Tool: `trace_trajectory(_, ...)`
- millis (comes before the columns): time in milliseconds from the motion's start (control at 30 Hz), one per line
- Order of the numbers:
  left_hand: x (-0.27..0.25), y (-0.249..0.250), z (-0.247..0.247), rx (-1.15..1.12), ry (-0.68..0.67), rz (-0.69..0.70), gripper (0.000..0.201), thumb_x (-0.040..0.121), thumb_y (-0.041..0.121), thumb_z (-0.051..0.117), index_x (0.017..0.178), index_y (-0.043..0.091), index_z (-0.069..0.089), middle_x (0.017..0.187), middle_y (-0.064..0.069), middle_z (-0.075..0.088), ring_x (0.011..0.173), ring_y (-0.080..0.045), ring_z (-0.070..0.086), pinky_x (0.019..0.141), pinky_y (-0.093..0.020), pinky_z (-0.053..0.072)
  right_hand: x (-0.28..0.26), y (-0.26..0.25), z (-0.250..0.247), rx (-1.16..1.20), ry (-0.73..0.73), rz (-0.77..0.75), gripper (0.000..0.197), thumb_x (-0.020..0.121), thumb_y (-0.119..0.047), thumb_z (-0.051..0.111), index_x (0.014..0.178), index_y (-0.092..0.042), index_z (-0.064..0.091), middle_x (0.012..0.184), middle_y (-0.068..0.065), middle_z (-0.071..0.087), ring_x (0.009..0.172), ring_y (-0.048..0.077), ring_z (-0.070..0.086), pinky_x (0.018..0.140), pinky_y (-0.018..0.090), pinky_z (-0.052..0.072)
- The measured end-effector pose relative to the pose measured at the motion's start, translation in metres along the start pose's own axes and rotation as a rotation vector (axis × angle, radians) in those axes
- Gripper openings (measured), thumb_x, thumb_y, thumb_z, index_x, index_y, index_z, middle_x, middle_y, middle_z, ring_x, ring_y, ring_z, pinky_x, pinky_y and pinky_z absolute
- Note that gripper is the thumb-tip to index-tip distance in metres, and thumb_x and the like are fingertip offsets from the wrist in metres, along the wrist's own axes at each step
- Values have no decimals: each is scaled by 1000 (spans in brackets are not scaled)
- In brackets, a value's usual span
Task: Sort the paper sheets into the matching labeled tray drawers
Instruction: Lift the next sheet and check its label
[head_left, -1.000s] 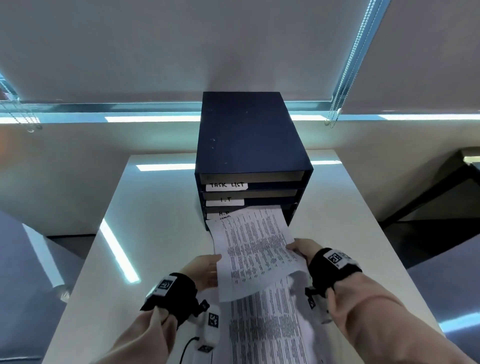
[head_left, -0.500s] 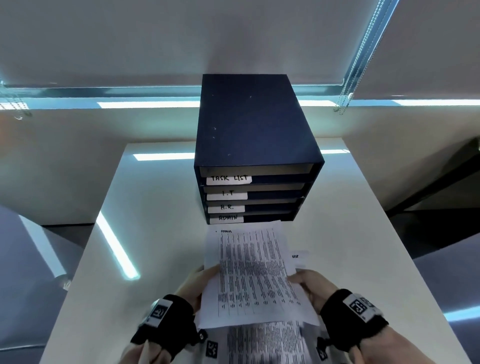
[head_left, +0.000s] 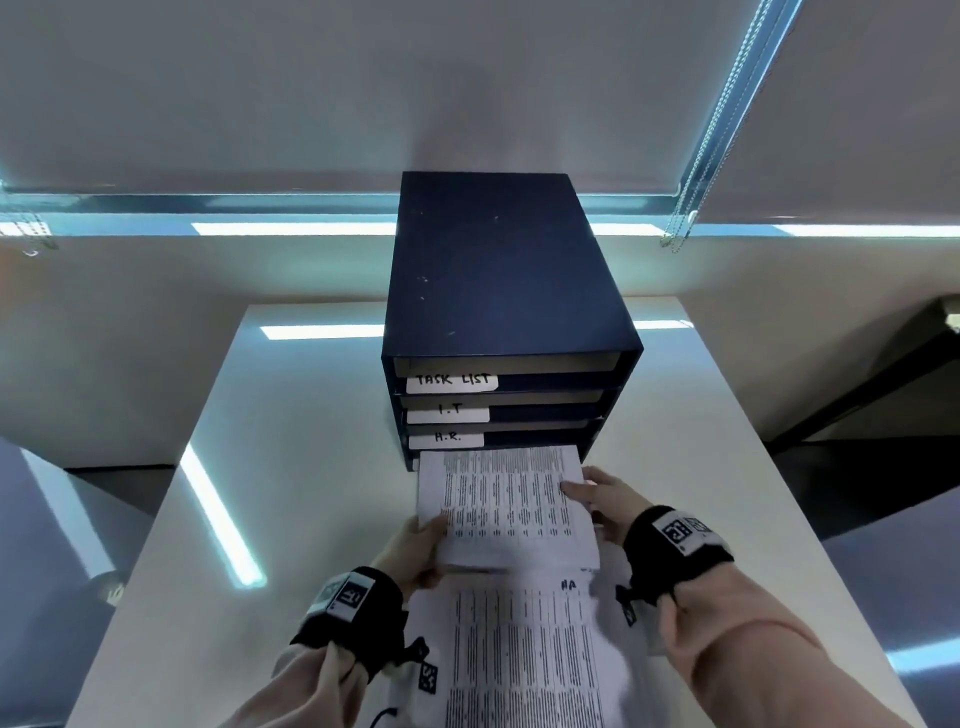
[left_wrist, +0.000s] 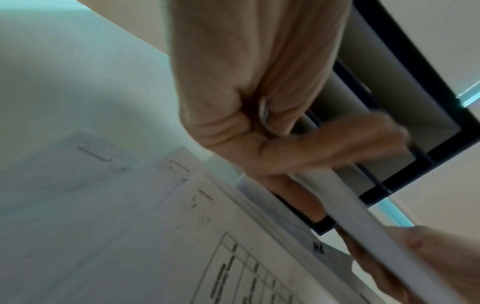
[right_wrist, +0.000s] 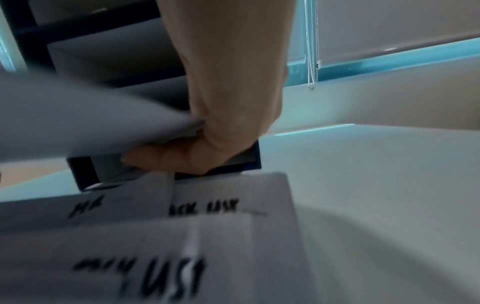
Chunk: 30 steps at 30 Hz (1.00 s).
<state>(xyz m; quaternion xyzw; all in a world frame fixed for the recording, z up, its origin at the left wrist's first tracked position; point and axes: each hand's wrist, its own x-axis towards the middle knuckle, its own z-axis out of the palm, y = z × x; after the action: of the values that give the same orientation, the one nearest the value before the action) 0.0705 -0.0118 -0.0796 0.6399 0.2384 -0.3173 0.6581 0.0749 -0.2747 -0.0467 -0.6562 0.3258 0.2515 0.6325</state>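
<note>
The white printed paper sheet (head_left: 506, 506), which half a second ago was held up clear of the dark blue four-drawer tray cabinet (head_left: 506, 291) with the lowest label readable, now has its far edge at the mouth of the cabinet's bottom slot, covering that label. A second ago it was also at the cabinet front, so it was drawn back, checked, and brought forward again.

The left hand (head_left: 415, 551) has its grip closed on the sheet's near left corner, thumb on top. The right hand (head_left: 605, 501) pinches the right edge, thumb lying over the print; the right wrist view shows fingers curled beneath the paper.

The labels above the sheet on the cabinet read TASK LIST (head_left: 452, 380), I.T (head_left: 448, 411) and H.R. (head_left: 447, 439). Most of the sheet's length is outside the cabinet, over the white counter (head_left: 311, 467).

More printed sheets (head_left: 524, 649) lie on the counter nearer the person than the cabinet; one is headed HR, others TASK LIST, so several remain to sort.

Judging from this, the insertion into the bottom drawer has just begun and needs a level push to finish.
</note>
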Motion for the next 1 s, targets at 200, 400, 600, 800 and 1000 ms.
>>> trace_trajectory(200,38,16,4,-261,26,54,15,97,14,50,83,8,46,44,-1,41,26,-6,34,31,-11,28,24,-4,-1,292,0,93,33,89,1,61,69,-15,41,52,6,45,31,12,49,28,14,34)
trace_trajectory(400,73,48,6,-650,-90,170,29,85,-14,44,67,9,46,63,-8,51,76,-21,52,103,-40,43,59,-30,44,839,63,38,23,94,12,41,77,0,51,78,18,56,78,28,59,108,36,41)
trace_trajectory(600,43,46,12,-309,-43,217,8,91,2,56,83,3,55,70,-9,66,65,-20,66,64,-29,58,45,-20,44,753,-15,-33,16,96,6,40,89,2,54,84,20,66,72,26,71,74,35,59)
trace_trajectory(800,-19,8,7,986,5,589,23,80,37,69,93,22,57,90,9,58,84,-10,53,77,-24,48,-14,41,6,333,-24,-105,16,95,-5,51,104,0,63,94,21,69,79,31,68,71,37,59)
trace_trajectory(1000,-42,-34,-16,1589,61,665,60,75,49,68,125,27,42,123,5,40,109,-13,43,90,-25,36,-62,112,2,17,182,-135,23,91,12,42,102,5,62,68,10,55,55,18,44,41,13,34)
